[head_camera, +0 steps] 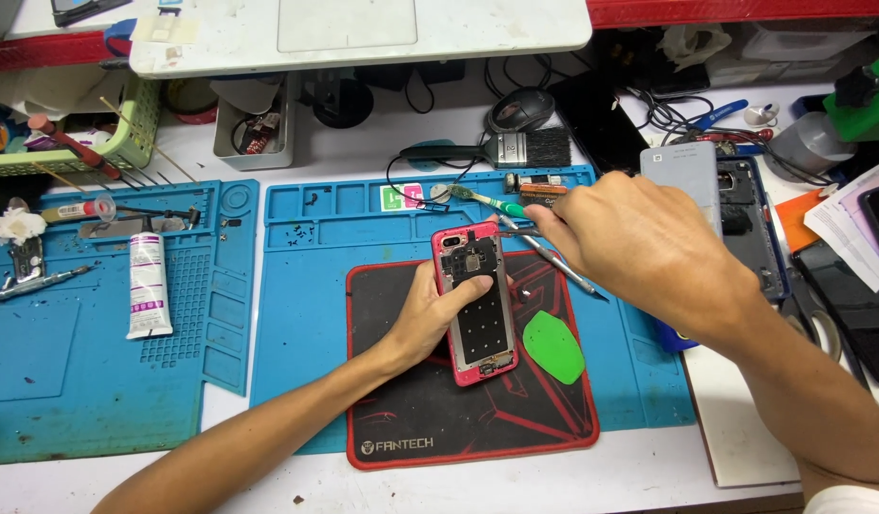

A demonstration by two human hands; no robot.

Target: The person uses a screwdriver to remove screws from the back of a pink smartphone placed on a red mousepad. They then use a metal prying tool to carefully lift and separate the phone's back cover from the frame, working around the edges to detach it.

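My left hand (428, 314) grips an opened red-framed phone (474, 303) by its left edge, holding it over a black and red mouse pad (458, 419). The phone's inside faces up, a black plate with small holes. My right hand (639, 243) pinches metal tweezers (517, 228) whose tips touch the phone's top right corner. A thin metal tool (565, 268) lies just under that hand. A green oval pick (553, 346) rests on the pad, right of the phone.
Two blue work mats (296, 314) cover the bench. A white tube (148, 286) lies on the left mat. A flat brush (501, 149), a mouse (520, 108), another opened phone (744, 224) and a green basket (125, 143) sit around.
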